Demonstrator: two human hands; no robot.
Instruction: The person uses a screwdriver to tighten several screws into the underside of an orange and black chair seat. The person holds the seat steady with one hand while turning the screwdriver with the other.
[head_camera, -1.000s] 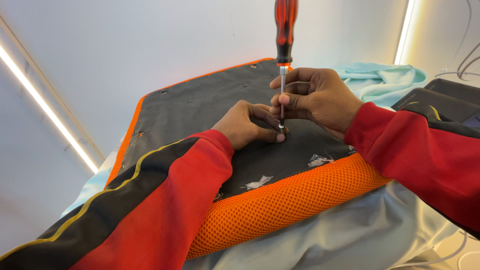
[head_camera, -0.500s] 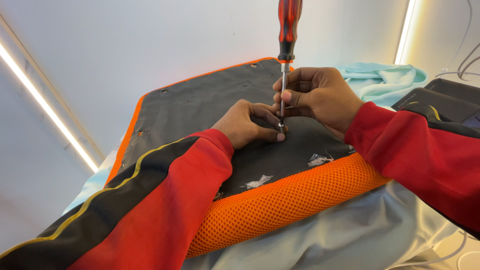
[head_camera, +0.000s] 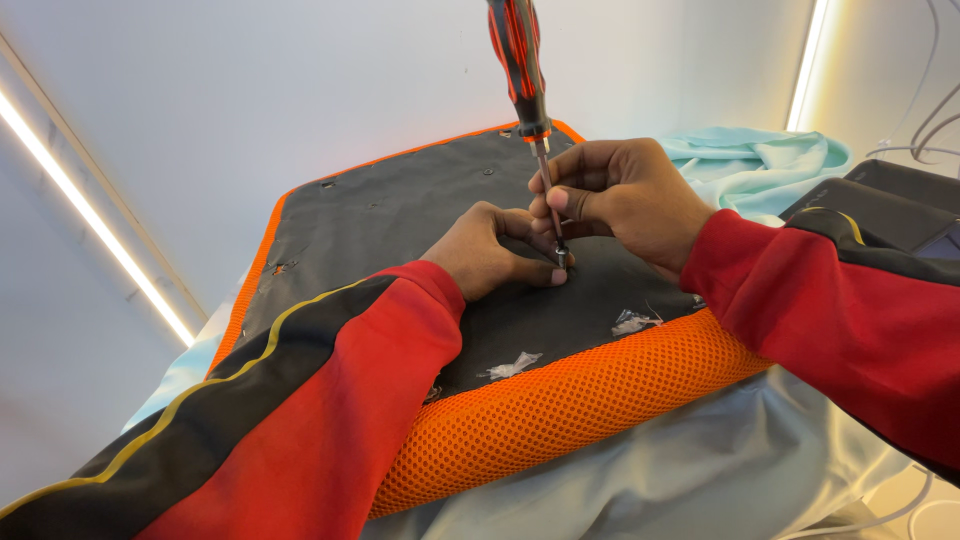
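Both hands meet at one spot on the dark underside of an upturned seat cushion (head_camera: 400, 215). The right hand (head_camera: 625, 195) is curled loosely around the thin metal shaft of a screwdriver (head_camera: 530, 110), thumb and fingertips pinching it low down, while the red-and-black handle rises free above the knuckles. The tool stands nearly upright, leaning slightly toward the top left, its tip set on a small silvery fastener (head_camera: 561, 258) in the black fabric panel. The left hand (head_camera: 490, 250) lies knuckles-up on the panel just beside that point, fingers bent and pressed to the fabric, thumb touching the surface next to the fastener; whether it pinches anything cannot be made out.

The cushion is a wide pad with a charcoal cloth base, an orange piped border and a thick edge of orange mesh (head_camera: 560, 410) facing the viewer. Small scraps of clear plastic (head_camera: 512, 366) cling to the cloth near that edge. The pad rests on a pale grey sheet (head_camera: 650, 480), with a crumpled light-teal cloth (head_camera: 760, 165) behind it. Both arms wear red sleeves with black panels and yellow piping.
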